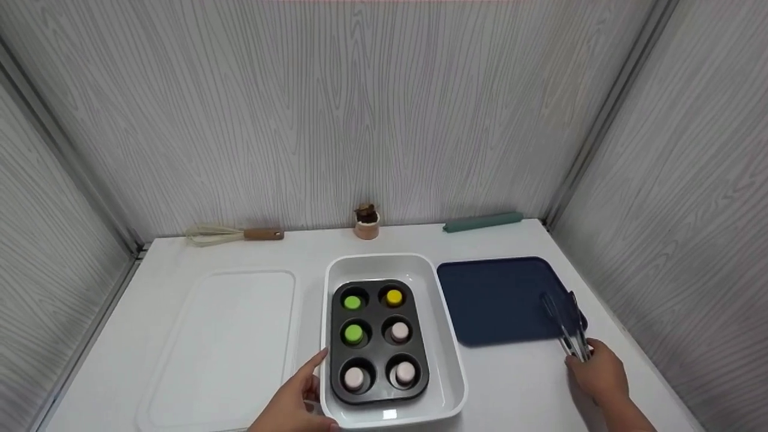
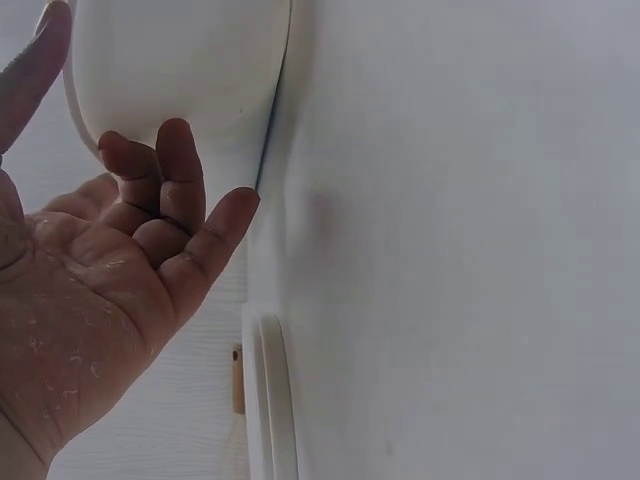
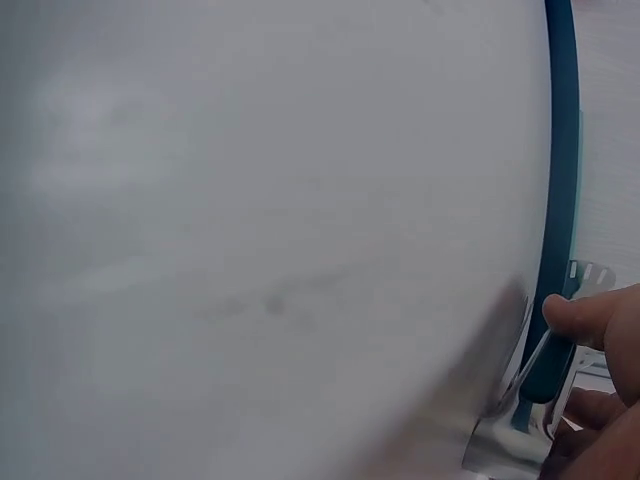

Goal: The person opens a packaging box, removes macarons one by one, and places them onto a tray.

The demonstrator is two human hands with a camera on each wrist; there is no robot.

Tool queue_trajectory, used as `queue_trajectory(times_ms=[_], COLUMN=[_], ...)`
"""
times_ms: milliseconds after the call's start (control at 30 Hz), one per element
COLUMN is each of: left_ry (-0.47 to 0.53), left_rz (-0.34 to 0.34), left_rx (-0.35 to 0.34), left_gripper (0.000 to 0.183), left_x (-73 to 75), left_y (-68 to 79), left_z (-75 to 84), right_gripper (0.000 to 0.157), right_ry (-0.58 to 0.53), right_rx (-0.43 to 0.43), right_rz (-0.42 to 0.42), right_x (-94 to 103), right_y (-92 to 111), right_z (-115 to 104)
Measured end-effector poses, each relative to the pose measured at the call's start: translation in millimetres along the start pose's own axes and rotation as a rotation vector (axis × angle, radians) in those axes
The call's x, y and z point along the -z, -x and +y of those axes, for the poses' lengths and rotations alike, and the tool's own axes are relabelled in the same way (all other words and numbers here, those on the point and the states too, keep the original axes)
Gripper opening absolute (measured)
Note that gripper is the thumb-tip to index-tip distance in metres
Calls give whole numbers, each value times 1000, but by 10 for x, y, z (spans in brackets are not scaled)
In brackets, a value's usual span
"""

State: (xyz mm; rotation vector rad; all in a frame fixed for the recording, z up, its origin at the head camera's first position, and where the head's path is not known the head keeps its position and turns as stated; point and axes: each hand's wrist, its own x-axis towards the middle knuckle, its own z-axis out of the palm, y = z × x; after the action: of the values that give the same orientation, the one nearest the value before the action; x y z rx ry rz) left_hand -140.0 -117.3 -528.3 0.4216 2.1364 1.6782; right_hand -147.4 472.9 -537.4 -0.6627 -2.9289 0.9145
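My right hand (image 1: 603, 372) grips tongs (image 1: 583, 342), tips over the navy board (image 1: 492, 300). Left hand (image 1: 294, 399) not clenched, fingers relaxed at the white bin's (image 1: 439, 354) left side; muffin tin (image 1: 379, 345) inside, six capped pieces (image 1: 354, 333) in its cups.

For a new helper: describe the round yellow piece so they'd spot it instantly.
Find the deep white rectangular tray. Inside lies a dark six-cup muffin pan. In its back right cup sits the yellow piece, the only one neither green nor pale pink.
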Motion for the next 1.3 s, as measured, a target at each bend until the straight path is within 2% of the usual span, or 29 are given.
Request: queue_trajectory(times_ms=[233, 367, 667, 1067, 1300], left_ry=[19, 58, 56, 58, 36], left_rz=[7, 16, 30, 47, 51], left_rx=[-40, -44, -37, -22, 1], left_gripper=[122, 122, 118, 117, 118], left_x=[-43, -51, -97, -86, -81], left_y=[-50, -67, -54, 15, 57], left_z=[21, 28, 23, -28, -10], right_gripper=[69, 70, 59, 51, 54], right_ry=[-48, -73, -119, -169, -81], right_rx=[-9, 50, 238, 346, 401], right_rz=[25, 21, 107, 106, 82], right_x=[103, 133, 147, 123, 75], right_y=[19, 53, 247, 466, 593], right_z=[-31, -128, -561, -1062, -1225])
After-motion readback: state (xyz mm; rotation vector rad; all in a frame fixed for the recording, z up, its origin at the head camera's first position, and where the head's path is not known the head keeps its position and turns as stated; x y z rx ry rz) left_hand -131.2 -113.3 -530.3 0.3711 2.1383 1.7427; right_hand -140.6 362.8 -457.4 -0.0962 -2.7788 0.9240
